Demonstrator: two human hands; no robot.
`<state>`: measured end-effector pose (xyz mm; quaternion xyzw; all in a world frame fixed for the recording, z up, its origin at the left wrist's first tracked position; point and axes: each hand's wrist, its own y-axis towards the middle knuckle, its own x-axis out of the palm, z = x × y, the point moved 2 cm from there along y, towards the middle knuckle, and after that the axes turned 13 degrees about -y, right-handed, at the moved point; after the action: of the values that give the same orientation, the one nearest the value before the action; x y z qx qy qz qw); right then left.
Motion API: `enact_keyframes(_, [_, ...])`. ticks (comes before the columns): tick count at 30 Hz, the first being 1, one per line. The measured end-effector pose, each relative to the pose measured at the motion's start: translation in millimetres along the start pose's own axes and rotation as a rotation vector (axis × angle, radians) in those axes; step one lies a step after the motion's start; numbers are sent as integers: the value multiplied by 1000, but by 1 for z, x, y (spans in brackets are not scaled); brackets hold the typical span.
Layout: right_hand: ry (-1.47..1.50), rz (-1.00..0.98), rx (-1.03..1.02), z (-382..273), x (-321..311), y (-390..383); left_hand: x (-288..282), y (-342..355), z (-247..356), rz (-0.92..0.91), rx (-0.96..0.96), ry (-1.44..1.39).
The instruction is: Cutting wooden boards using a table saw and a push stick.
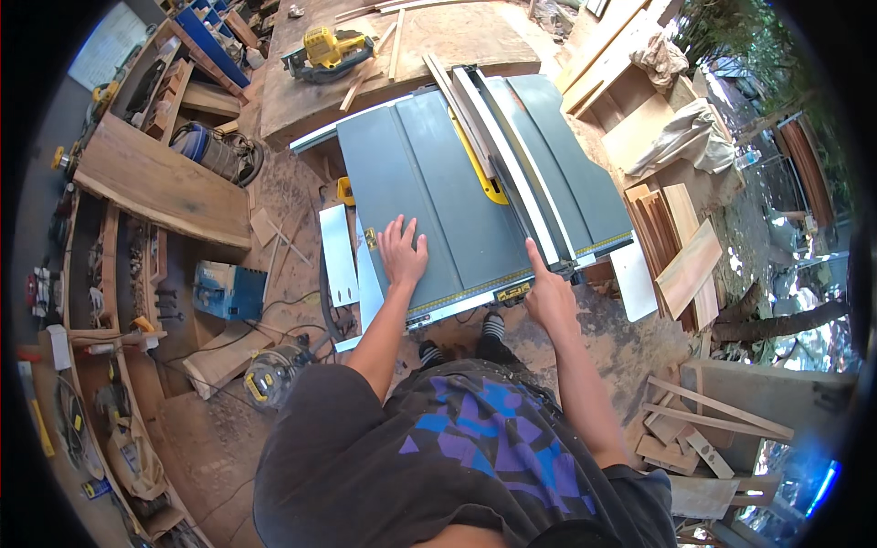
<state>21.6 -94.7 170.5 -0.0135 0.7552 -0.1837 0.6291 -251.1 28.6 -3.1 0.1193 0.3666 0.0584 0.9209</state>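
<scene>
A table saw (393, 155) with a grey top, a yellow throat insert (494, 193) and a long pale fence (523, 173) fills the centre. My left hand (402, 251) rests on the top left of the insert, fingers spread. Near the front end of the fence is my right hand (551, 297), its index finger stretched toward the fence and the other fingers curled; what they hold, if anything, is hidden. A yellow measuring scale (448, 305) runs along the saw's front edge.
A bench (475, 27) behind carries a yellow power tool (322, 50) and wood strips. Wooden shelving and a slab (160, 183) stand left, beside a blue toolbox (228, 290). Stacked boards (685, 265) lie right. A corded machine (279, 374) and cables are on the floor by my legs.
</scene>
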Motion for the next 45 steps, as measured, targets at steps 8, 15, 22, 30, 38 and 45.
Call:
enact_keyframes(8, [-45,27,1,-27,-7,53,-3,1,4,-9,-36,-1])
enact_keyframes(15, [-77,82,-36,-89,-41,160,-12,12,-2,131,-194,33])
enact_keyframes(22, [181,192,-126,-108,-57,319,-8,22,7,17,-264,124])
enact_keyframes(30, [547,22,-185,-162,-79,447,-11,24,5,15,-292,210])
enact_keyframes(38, [812,-109,-321,-197,-102,493,2,31,7,32,-277,190])
enact_keyframes(45, [477,-144,-350,-185,-104,416,-8,29,3,99,-246,176])
